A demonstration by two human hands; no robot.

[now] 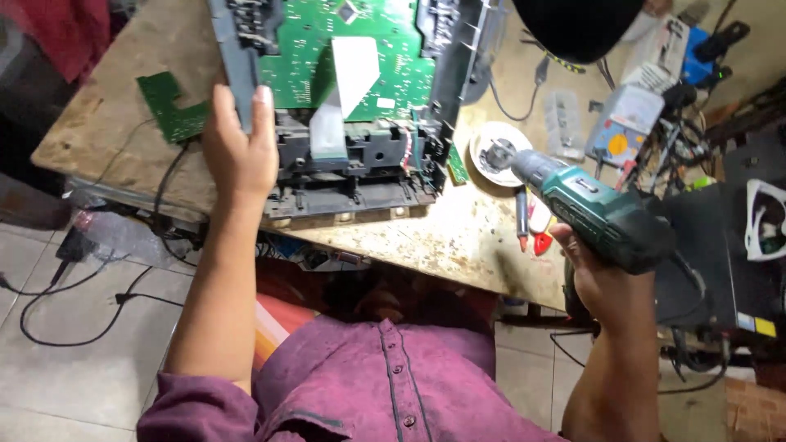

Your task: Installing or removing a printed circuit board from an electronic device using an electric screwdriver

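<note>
From the head camera, looking down: the left hand (pixel 237 151) grips the left edge of an opened grey device casing (pixel 352 176) that lies on a worn wooden surface (pixel 458 237). Its fingers (pixel 264 102) are curled over the grey frame rail, the thumb beside them, so the hand is closed on the casing and steadies it. Inside the casing a green circuit board (pixel 299 61) is exposed, with a white flat ribbon cable (pixel 348 78) running down across it toward the dark plastic mechanism at the near end.

The right hand (pixel 602 278) is wrapped firmly round the handle of a green cordless drill (pixel 602 209), fingers closed on the grip. The drill's nose points left and slightly up, toward the right edge of the casing, but its tip is apart from it, hovering over the surface near a round white reel (pixel 498 151).

The work in hand looks like driving or removing screws in the casing: one hand bracing, the tool held ready. By my judgement the next move calls for bringing the bit across to a screw head and seating it squarely while the left hand keeps the casing from shifting.

A loose green board piece (pixel 168 106) lies left of the left hand, and a red-tipped screwdriver (pixel 521 221) rests just beside the drill.
</note>
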